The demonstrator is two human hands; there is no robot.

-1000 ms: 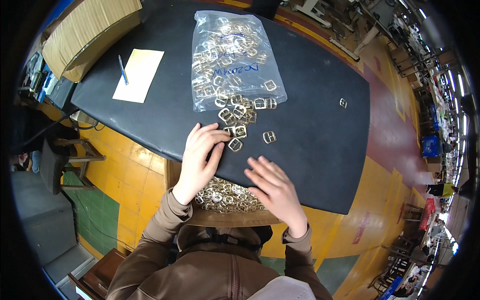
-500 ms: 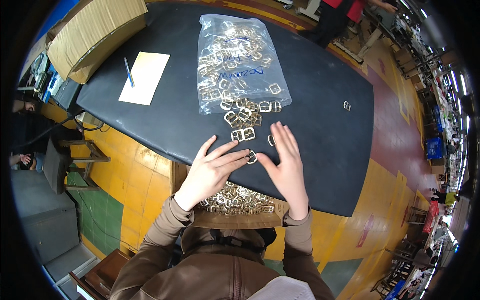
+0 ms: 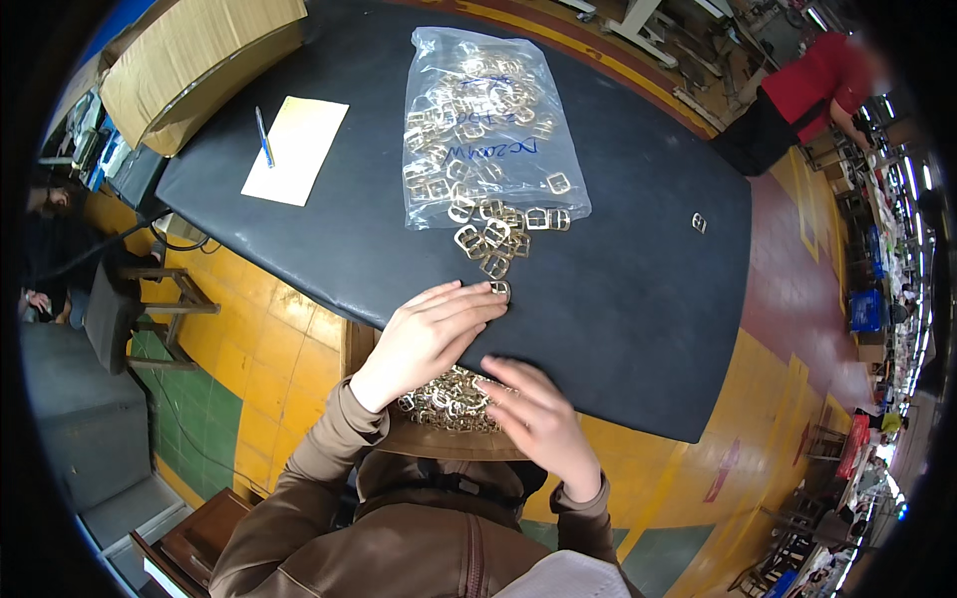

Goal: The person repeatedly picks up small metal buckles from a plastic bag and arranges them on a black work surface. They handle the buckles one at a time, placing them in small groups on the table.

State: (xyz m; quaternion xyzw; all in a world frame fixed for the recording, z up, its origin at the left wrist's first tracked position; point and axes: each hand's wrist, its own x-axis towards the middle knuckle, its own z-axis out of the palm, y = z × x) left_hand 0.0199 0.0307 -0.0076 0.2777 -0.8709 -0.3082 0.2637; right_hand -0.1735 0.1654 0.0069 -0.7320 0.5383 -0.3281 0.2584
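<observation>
My left hand (image 3: 427, 337) lies stretched out at the near edge of the dark table, its fingertips against a metal buckle (image 3: 500, 290). My right hand (image 3: 538, 424) is lower, over the front edge and the open container of gold-coloured buckles (image 3: 449, 401) in front of my body. Its fingers are apart, slightly blurred, and no buckle shows in them. Beyond my left fingertips several loose buckles (image 3: 495, 234) lie in a small heap at the mouth of a clear plastic bag (image 3: 573, 189) full of similar buckles.
A single buckle (image 3: 699, 222) lies far right on the dark table (image 3: 638, 299). At the left are a sheet of paper (image 3: 309, 149) with a blue pen (image 3: 264, 138) and a cardboard box (image 3: 199, 60). A person in red (image 3: 812, 85) stands beyond the table; a stool (image 3: 150, 309) is left.
My right hand has moved from the tabletop down toward me, over the container. The buckles near my fingers are fewer; one stays at my left fingertips. The person in red shows more fully.
</observation>
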